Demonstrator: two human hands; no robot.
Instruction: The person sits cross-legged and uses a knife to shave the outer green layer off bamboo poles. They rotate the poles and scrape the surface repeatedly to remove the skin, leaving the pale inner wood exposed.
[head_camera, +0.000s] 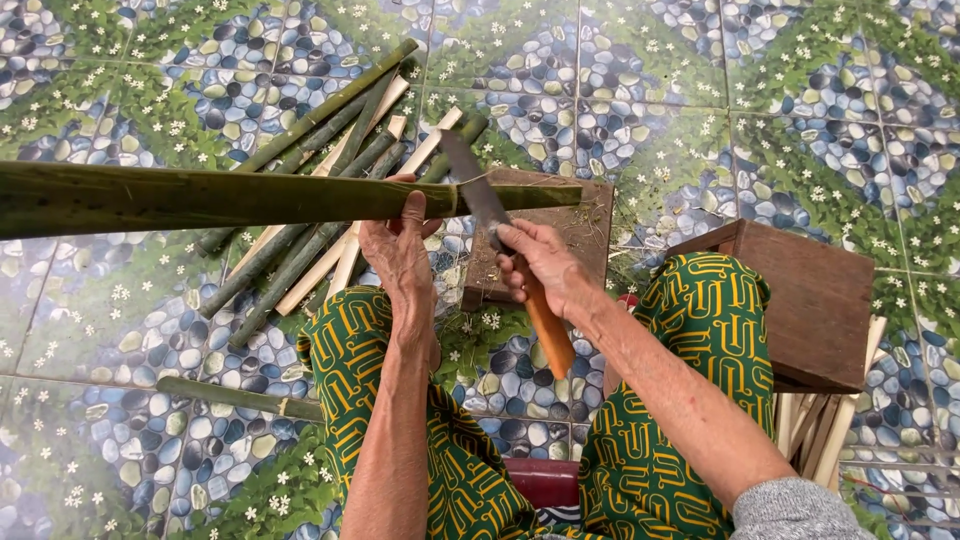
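Note:
My left hand (400, 245) grips a long green bamboo pole (200, 197) that runs from the left edge to a dark wooden block (585, 225), where its right end rests. My right hand (540, 265) holds a knife by its orange wooden handle (550, 335). The grey blade (475, 190) is set against the pole just right of my left hand, near the pole's end. Both forearms reach forward over my knees, which are covered in green and yellow patterned cloth.
A pile of split bamboo strips (320, 190) lies on the pebble-and-flower patterned tile floor (780, 120) behind the pole. One more green strip (235, 397) lies at the lower left. A brown wooden stool (810, 300) stands at the right, with pale strips (825, 430) beneath it.

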